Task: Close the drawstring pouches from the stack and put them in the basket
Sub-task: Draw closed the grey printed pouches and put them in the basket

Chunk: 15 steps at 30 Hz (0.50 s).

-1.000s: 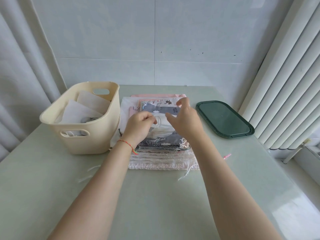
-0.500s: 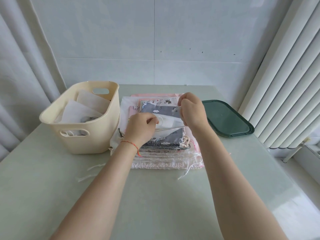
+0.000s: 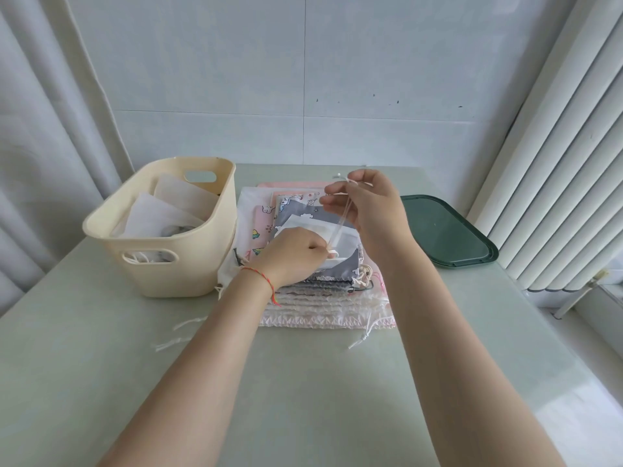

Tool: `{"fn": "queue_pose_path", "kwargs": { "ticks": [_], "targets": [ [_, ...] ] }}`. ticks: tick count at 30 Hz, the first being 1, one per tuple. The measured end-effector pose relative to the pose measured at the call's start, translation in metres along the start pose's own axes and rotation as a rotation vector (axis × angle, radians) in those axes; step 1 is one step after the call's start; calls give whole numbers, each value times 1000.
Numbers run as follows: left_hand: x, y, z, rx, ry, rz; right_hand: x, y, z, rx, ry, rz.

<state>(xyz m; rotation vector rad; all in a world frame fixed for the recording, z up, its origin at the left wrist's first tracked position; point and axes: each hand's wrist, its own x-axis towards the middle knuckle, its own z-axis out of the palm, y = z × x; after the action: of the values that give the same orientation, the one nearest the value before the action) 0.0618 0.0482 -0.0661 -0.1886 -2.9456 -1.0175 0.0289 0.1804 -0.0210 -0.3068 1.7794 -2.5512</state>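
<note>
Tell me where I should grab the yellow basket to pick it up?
Probably by the two cut-out handle slots in the cream basket: one in the near wall, one in the far wall. Come from above, one hand at each end, fingers hooked through. Its walls are smooth and flare outward, so squeezing the sides might slip.

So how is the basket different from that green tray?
The basket is cream, tall and deep, with cut-out handles; the tray is dark green, flat and shallow. The basket holds white pouches; the tray shows nothing on it. The basket stands left of the stack of pouches, the tray right. Both are rounded and sit on the table.
</note>
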Motion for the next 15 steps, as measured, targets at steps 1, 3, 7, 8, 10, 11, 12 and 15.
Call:
{"fn": "queue_pose_path", "kwargs": {
  "ticks": [1, 3, 7, 8, 10, 11, 12, 15],
  "targets": [
    [0, 1, 0, -22, -21, -8, 1, 0, -1, 3, 39, -14],
    [-2, 0, 1, -51, -26, -8, 3, 1, -5, -27, 98, -34],
    [0, -3, 2, -204, 51, -27, 7, 9, -10, -295, 92, 53],
    [1, -4, 2, -290, 74, -41, 8, 11, -9, -401, 61, 90],
    [3, -10, 0, -463, 105, -70, 6, 14, -6, -522, -10, 161],
    [3, -13, -1, -529, 114, -87, 4, 15, -4, -517, -33, 196],
    [4, -16, -2, -580, 121, -104, 3, 14, -3, -506, -53, 221],
    [6, -19, -3, -669, 142, -156, 0, 13, 0, -568, -109, 233]
  ]
}}
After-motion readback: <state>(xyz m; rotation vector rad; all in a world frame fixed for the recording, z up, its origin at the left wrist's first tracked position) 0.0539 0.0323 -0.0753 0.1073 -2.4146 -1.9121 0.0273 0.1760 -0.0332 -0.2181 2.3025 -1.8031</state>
